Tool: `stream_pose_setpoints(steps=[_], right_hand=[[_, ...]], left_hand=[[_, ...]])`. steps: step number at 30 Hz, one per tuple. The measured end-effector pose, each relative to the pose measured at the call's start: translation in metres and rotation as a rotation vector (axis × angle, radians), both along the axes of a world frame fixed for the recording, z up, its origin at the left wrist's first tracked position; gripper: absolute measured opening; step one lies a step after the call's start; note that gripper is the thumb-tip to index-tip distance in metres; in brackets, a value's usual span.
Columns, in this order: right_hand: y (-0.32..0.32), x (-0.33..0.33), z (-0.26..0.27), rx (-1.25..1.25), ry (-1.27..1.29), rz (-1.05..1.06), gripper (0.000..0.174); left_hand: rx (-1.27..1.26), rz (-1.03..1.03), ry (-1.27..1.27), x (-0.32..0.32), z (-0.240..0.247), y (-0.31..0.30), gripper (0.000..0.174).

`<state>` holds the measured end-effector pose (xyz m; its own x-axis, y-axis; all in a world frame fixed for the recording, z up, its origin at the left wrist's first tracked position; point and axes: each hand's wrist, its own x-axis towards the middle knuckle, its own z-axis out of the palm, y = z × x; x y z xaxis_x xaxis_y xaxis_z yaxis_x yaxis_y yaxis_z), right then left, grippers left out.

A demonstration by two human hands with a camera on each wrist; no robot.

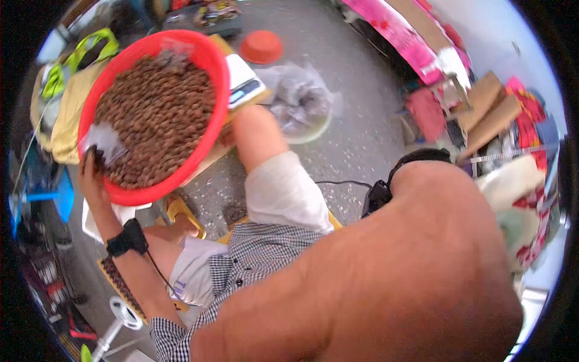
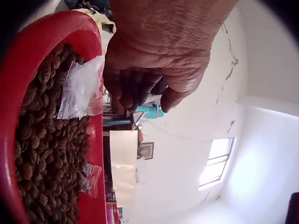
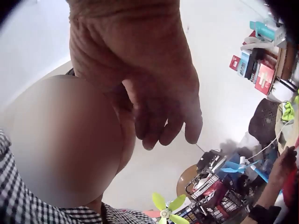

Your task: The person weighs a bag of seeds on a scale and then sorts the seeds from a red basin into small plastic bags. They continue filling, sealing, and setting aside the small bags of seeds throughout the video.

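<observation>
A red tub point(image 1: 219, 66) full of brown ridged nuts or seeds point(image 1: 157, 114) stands at the upper left of the head view. My left hand point(image 1: 93, 178) is at its near left rim, close to a clear plastic bag point(image 1: 105, 143) lying on the nuts. In the left wrist view the left hand point(image 2: 159, 60) hangs loosely bent beside the tub point(image 2: 96, 140), and the bag point(image 2: 80, 88) shows inside the rim. My right arm is raised; in the right wrist view the right hand point(image 3: 140, 70) is beside the head, fingers loosely bent, with nothing visible in them.
A white scale point(image 1: 241, 81) stands right of the tub, with a small red bowl point(image 1: 261, 47) beyond. Clear plastic bags point(image 1: 301, 99) lie on the floor. Cardboard point(image 1: 491, 123) and cloths are piled at right. A blue fan point(image 1: 63, 196) is at left.
</observation>
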<state>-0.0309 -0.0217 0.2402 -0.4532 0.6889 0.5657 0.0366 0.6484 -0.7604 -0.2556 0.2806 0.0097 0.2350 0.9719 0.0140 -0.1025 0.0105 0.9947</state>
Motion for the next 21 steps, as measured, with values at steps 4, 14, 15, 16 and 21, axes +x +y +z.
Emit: stream_pose_setpoints(steps=[4,14,15,16,21], right_hand=[[0.0,-0.012,-0.026,-0.008,-0.015,-0.145,0.03],[0.036,-0.015,-0.092,-0.082,-0.064,-0.378,0.029],[0.04,-0.015,-0.094,-0.087,-0.063,-0.384,0.028],[0.044,-0.013,-0.096,-0.093,-0.062,-0.392,0.028],[0.048,-0.005,-0.099,-0.093,-0.032,-0.414,0.027]], left_hand=[[0.013,-0.104,-0.034,0.0,0.012,0.0,0.031],[0.067,-0.332,-0.006,0.015,0.034,-0.062,0.031],[0.044,-0.299,0.044,0.02,0.042,-0.071,0.031],[0.02,-0.267,0.091,0.031,0.048,-0.086,0.031],[0.033,-0.28,0.097,0.049,0.05,-0.107,0.032]])
